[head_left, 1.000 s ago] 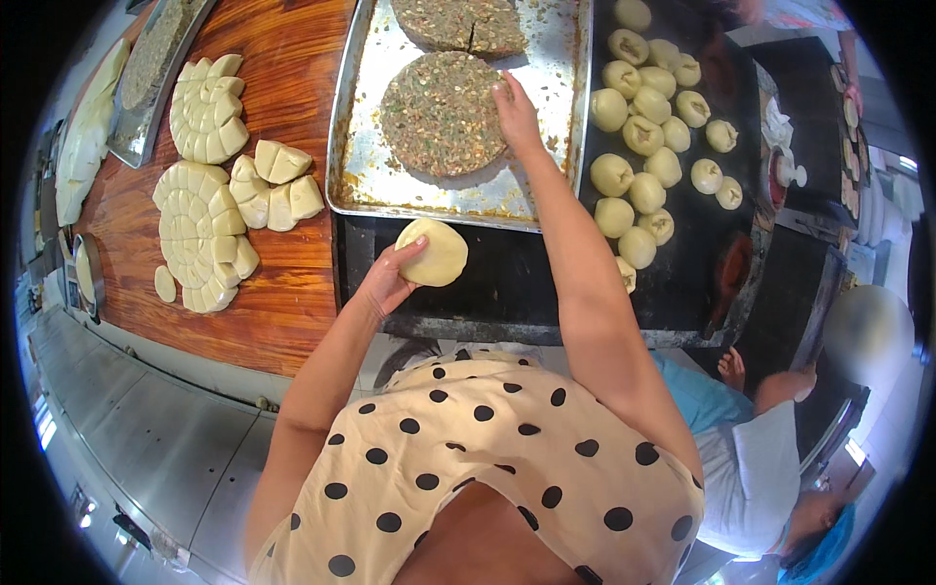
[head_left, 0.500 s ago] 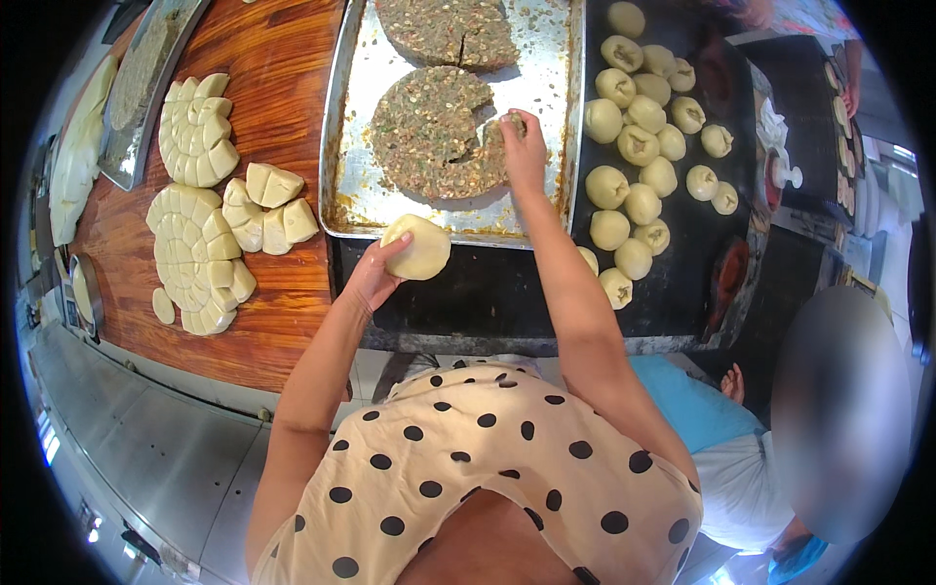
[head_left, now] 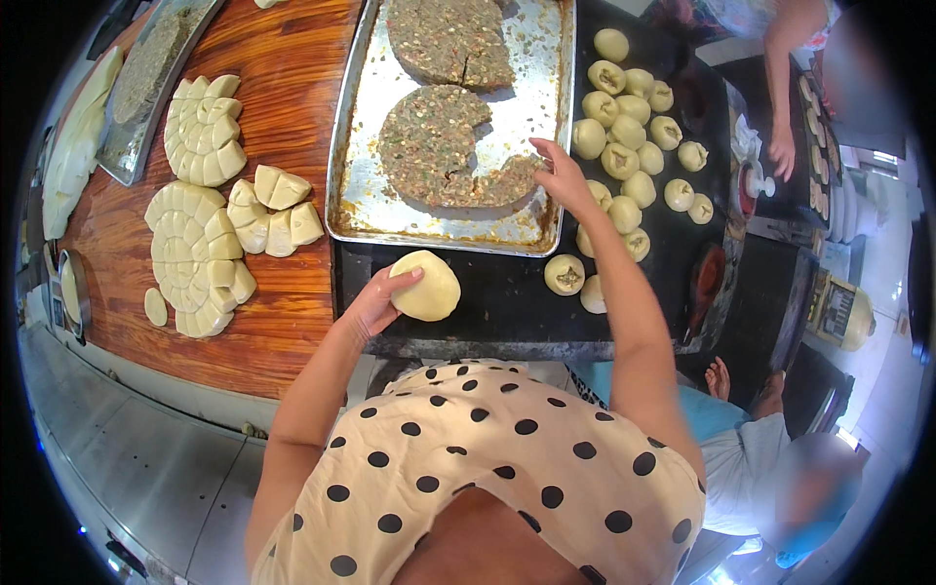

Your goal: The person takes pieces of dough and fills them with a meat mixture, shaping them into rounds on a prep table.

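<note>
My left hand holds a flat round of pale dough by its left edge, thumb on top, over the dark worktop in front of the tray. My right hand is at the tray's right side, thumb and forefinger apart, by the right end of a round slab of speckled filling. That slab has a wide gap on its right side. Behind it lies a second slab of filling with a cut in it. Both sit in a shallow metal tray.
Several filled dough balls stand on the dark worktop at right. Cut dough pieces lie on the wooden board at left, near another tray of filling. Another person's hand is at far right.
My right hand has moved right and down from the slab's gap, its fingers now apart. The left hand's dough sits slightly lower. A co-worker's arm has come in at upper right.
</note>
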The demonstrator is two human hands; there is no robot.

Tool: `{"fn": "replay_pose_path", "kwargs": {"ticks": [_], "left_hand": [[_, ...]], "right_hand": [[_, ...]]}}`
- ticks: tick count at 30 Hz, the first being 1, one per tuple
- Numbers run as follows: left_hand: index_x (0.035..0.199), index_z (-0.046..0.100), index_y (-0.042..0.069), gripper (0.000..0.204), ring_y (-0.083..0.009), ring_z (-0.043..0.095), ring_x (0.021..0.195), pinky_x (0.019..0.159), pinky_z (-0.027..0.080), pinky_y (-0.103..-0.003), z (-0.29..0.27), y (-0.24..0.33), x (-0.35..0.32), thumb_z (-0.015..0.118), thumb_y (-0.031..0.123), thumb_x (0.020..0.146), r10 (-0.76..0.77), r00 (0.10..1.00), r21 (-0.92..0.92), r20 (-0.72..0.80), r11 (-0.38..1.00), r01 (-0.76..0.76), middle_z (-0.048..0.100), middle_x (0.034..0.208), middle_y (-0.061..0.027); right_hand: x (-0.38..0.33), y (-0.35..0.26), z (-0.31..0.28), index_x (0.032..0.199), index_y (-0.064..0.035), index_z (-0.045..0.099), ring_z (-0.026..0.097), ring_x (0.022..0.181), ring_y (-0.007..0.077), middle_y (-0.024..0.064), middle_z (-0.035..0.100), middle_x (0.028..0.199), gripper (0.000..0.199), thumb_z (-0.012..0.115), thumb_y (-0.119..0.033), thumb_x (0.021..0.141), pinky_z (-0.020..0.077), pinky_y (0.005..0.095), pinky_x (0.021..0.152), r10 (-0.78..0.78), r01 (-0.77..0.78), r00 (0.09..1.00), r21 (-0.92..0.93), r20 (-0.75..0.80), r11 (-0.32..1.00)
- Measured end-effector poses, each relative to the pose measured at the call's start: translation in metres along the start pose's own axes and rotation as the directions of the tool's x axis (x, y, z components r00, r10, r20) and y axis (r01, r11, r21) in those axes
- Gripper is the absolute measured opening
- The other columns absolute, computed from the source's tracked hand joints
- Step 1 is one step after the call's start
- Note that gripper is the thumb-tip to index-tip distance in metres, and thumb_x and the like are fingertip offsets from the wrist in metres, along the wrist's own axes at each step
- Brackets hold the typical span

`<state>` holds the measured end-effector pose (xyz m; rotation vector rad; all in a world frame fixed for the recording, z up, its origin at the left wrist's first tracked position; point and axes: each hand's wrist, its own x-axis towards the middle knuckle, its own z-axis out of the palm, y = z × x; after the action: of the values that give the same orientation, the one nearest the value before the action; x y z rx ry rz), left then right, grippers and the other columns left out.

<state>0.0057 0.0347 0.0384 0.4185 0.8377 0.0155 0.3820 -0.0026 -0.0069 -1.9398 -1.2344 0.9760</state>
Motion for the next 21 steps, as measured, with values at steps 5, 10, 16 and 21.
{"fn": "replay_pose_path", "kwargs": {"ticks": [5, 10, 16, 21], "left_hand": [[0.133, 0.051, 0.001, 0.055, -0.0214, 0.061, 0.114, 0.101, 0.047, -0.037, 0.002, -0.001, -0.016, 0.072, 0.027, 0.088, 0.043, 0.999, 0.005, 0.006, 0.999, -0.043, 0.062, 0.124, -0.0103], [0.133, 0.051, 0.001, 0.055, -0.0211, 0.059, 0.117, 0.103, 0.046, -0.037, 0.005, -0.009, -0.022, 0.072, 0.024, 0.087, 0.012, 0.999, -0.047, 0.035, 0.999, -0.010, 0.061, 0.125, -0.0103], [0.133, 0.051, 0.001, 0.053, -0.0207, 0.059, 0.116, 0.102, 0.046, -0.037, 0.024, -0.015, -0.024, 0.071, 0.022, 0.089, 0.044, 0.999, -0.074, -0.003, 0.996, -0.045, 0.061, 0.125, -0.0096], [0.131, 0.050, 0.001, 0.049, -0.0223, 0.059, 0.117, 0.103, 0.047, -0.040, 0.035, -0.012, -0.019, 0.068, 0.023, 0.091, 0.098, 0.995, -0.161, -0.002, 0.982, -0.097, 0.061, 0.125, -0.0107]], "right_hand": [[0.008, -0.039, -0.018, 0.143, -0.0113, 0.039, 0.046, 0.131, 0.0340, 0.0150, 0.038, 0.150, 0.079, 0.060, 0.009, 0.070, 0.0426, 0.0413, 0.105, -0.221, 0.428, 0.894, -0.595, 0.390, 0.680], [0.022, -0.032, -0.002, 0.127, -0.0052, 0.050, 0.055, 0.113, 0.0316, 0.0118, 0.054, 0.126, 0.060, 0.062, 0.010, 0.070, 0.0487, 0.0402, 0.092, -0.298, 0.655, 0.747, -0.584, 0.594, 0.480], [0.032, -0.010, -0.004, 0.110, -0.0046, 0.053, 0.056, 0.100, 0.0349, 0.0126, 0.055, 0.102, 0.039, 0.060, 0.004, 0.072, 0.0490, 0.0426, 0.082, -0.218, 0.557, 0.816, -0.625, 0.536, 0.547], [0.018, -0.003, -0.031, 0.112, -0.0058, 0.053, 0.058, 0.098, 0.0356, 0.0155, 0.057, 0.104, 0.040, 0.068, -0.008, 0.076, 0.0503, 0.0426, 0.082, -0.297, 0.323, 0.944, -0.571, 0.142, 0.755]]}}
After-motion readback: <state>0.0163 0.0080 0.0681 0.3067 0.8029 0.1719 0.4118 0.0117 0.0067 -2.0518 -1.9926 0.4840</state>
